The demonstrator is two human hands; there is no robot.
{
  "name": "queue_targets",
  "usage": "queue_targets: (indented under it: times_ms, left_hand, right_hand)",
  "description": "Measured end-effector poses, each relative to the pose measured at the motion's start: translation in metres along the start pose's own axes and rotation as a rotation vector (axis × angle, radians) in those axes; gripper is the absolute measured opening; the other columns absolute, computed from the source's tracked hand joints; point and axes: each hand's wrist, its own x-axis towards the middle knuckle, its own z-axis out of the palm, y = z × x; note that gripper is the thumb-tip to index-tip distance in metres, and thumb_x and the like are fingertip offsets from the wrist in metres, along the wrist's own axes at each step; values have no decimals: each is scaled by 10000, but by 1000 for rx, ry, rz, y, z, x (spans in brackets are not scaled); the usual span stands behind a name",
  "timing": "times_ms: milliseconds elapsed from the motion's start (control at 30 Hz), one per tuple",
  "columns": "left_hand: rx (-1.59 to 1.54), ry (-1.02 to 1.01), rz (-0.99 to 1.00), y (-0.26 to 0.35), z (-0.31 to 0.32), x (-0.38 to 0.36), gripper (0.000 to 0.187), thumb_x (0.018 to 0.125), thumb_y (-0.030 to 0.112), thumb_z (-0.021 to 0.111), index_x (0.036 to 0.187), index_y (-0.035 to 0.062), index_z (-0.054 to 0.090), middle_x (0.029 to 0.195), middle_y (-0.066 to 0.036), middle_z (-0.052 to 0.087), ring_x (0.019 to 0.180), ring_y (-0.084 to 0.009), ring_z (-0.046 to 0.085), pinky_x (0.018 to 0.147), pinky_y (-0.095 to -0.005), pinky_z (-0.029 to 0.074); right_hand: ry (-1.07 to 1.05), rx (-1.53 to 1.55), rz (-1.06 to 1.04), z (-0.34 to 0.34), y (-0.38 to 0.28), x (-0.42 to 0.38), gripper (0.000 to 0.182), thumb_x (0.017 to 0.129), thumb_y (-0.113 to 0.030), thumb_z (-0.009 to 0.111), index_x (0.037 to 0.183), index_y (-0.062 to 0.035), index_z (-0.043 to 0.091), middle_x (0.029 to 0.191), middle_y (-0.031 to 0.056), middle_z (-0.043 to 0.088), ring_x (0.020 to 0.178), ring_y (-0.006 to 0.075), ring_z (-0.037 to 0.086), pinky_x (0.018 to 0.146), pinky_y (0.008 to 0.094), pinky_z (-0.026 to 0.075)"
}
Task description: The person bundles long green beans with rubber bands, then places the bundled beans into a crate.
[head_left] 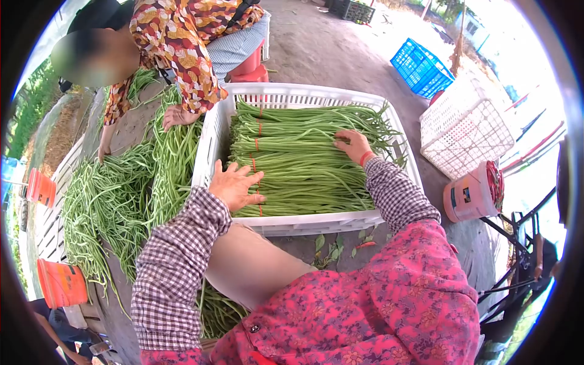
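Long green beans (pixel 304 164) lie in several bundles, tied with orange-red bands, inside a white plastic crate (pixel 304 224). My left hand (pixel 232 186) is over the crate's near left corner, fingers spread, beside the banded end of the bundles. On the right side of the crate, my right hand (pixel 354 146) rests on top of the beans with its fingers stretched out, and a red band circles that wrist. Neither hand is wrapped around a bundle. Left of the crate, a heap of loose long beans (pixel 106 188) spreads out.
A co-worker in a patterned shirt (pixel 176 36) bends over the loose beans at upper left. Orange buckets (pixel 61 283) stand at far left. To the right are a blue crate (pixel 420 68), an upended white crate (pixel 468 131) and a pink bucket (pixel 468 196). Another person's arm shows at lower left.
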Motion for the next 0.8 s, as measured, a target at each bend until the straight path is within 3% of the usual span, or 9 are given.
queue_targets:
  times_ms: [33, 133, 167, 200, 267, 333, 533, 700, 800]
  left_hand:
    - [-2, 11, -4, 4, -12, 1, 632, 831, 585, 511, 1323, 191, 460, 1328, -105, 449, 1261, -305, 362, 1061, -565, 206]
    - [10, 115, 46, 2, -25, 35, 645, 829, 561, 535, 1300, 124, 476, 1331, -139, 437, 1262, -297, 363, 1063, -538, 223]
    - [-25, 276, 78, -1, -19, 50, 678, 833, 542, 543, 1317, 79, 443, 1361, -156, 409, 1289, -297, 340, 1091, -503, 195]
    - [-12, 317, 32, -4, -14, 67, 712, 855, 549, 504, 1371, 79, 361, 1436, -148, 319, 1339, -300, 267, 1113, -490, 152]
    - [86, 304, -29, -9, -8, 94, 759, 880, 565, 446, 1421, 71, 250, 1493, -130, 209, 1385, -280, 169, 1131, -468, 110]
    - [75, 65, -154, -12, -6, 106, 801, 892, 602, 367, 1452, 70, 154, 1525, -87, 108, 1409, -241, 69, 1144, -434, 76]
    - [93, 5, -171, -15, 4, 104, 840, 893, 657, 216, 1457, 46, 98, 1529, -104, 40, 1410, -247, 44, 1145, -427, 90]
    - [101, -49, -185, -11, -2, 101, 831, 899, 647, 188, 1456, 39, 89, 1529, -105, 40, 1411, -247, 35, 1148, -425, 78]
    - [105, -56, -193, -12, -2, 103, 839, 894, 655, 190, 1456, 39, 94, 1529, -107, 40, 1411, -250, 36, 1146, -431, 70]
  right_hand:
    - [-69, 97, 69, -5, 5, 2, 262, 820, -215, 642, 1045, -84, 662, 1008, 121, 644, 926, 268, 621, 821, 350, 484]
    - [-64, 62, -104, -12, 15, -1, 215, 833, -173, 614, 1014, -66, 660, 1008, 122, 632, 919, 284, 611, 810, 363, 484]
    - [39, -83, -279, -9, 22, 1, 197, 841, -156, 597, 1001, -49, 641, 970, 116, 632, 887, 303, 605, 791, 363, 486]
    - [47, -67, -253, -10, 21, 1, 210, 842, -164, 599, 1014, -48, 630, 951, 118, 630, 878, 300, 604, 790, 364, 485]
    - [68, -33, -195, -11, 11, 1, 237, 844, -180, 601, 1039, -46, 607, 913, 122, 626, 861, 292, 603, 786, 365, 483]
    - [-54, -4, -61, -13, 10, 3, 312, 845, -263, 622, 1086, -68, 587, 963, 124, 579, 926, 284, 565, 832, 361, 459]
    - [-169, -441, -98, -22, 3, 19, 419, 860, -455, 567, 1064, -93, 615, 1037, 116, 525, 1067, 272, 475, 922, 365, 392]
    - [-627, -917, 95, -51, -45, 29, 742, 833, -718, 332, 1090, -111, 674, 1156, 117, 541, 1124, 284, 458, 962, 467, 315]
    - [-644, -1144, 217, -75, -34, 36, 725, 826, -705, 372, 1091, -99, 671, 1192, 118, 547, 1188, 289, 426, 989, 481, 287]
